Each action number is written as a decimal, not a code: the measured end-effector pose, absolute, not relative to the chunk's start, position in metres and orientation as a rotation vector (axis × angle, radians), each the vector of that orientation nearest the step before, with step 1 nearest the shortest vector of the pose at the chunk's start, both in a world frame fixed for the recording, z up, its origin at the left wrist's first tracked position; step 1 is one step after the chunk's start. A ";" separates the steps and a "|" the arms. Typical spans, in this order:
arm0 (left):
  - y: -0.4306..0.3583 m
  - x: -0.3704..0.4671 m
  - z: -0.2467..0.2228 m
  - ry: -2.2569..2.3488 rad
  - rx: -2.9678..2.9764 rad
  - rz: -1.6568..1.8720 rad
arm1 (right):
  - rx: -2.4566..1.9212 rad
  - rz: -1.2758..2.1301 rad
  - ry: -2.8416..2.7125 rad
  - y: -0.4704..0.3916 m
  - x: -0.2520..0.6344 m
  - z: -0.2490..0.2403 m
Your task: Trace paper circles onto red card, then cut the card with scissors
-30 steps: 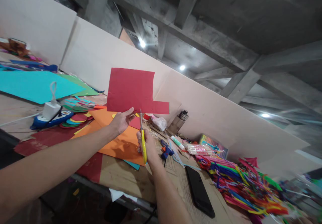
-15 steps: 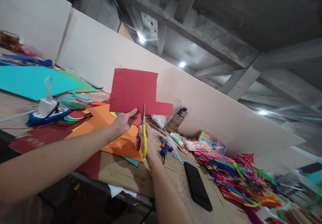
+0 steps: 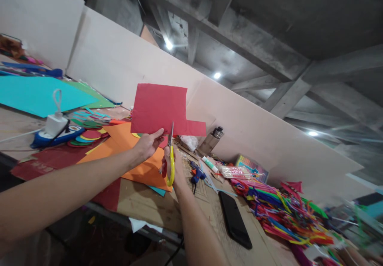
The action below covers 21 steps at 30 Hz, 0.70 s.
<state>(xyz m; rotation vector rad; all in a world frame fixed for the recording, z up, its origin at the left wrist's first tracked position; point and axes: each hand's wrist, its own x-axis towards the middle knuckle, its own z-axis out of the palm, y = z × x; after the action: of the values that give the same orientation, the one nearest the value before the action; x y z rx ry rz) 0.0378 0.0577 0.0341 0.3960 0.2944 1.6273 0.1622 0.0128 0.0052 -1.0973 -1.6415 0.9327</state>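
My left hand (image 3: 150, 143) pinches the lower edge of a red sheet of paper (image 3: 160, 108), thumb on the near face, and holds it up above the table. The sheet has a narrow strip jutting out at its lower right. In my right hand (image 3: 176, 164) is a pair of scissors (image 3: 171, 158) with yellow and red handles. Their blades point upward and lie at the sheet's lower edge, just right of my left thumb. Part of the right fingers is hidden behind the handles.
Orange paper (image 3: 143, 166) lies beneath my hands. A glue gun (image 3: 196, 174), a black phone (image 3: 235, 220) and a heap of coloured pipe cleaners (image 3: 287, 214) are to the right. On the left are paper discs (image 3: 89, 135), a white charger (image 3: 56, 124) and turquoise paper (image 3: 38, 94).
The red sheet's top edge has tipped slightly lower. Both hands and the scissors stay almost where they were, the scissors still at the sheet's lower edge.
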 end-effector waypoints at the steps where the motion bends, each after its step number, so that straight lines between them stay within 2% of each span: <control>1: 0.058 0.038 0.035 0.294 0.392 1.632 | -1.103 0.931 -1.643 0.013 0.162 0.005; 21: 0.054 0.040 0.036 0.283 0.350 1.664 | -1.059 0.983 -1.611 0.006 0.154 0.013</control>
<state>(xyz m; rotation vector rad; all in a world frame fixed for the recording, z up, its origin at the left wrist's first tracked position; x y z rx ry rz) 0.0402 0.0543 0.0362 0.3497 0.2833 1.6643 0.1538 0.0062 0.0129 -1.0594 -1.6105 0.9829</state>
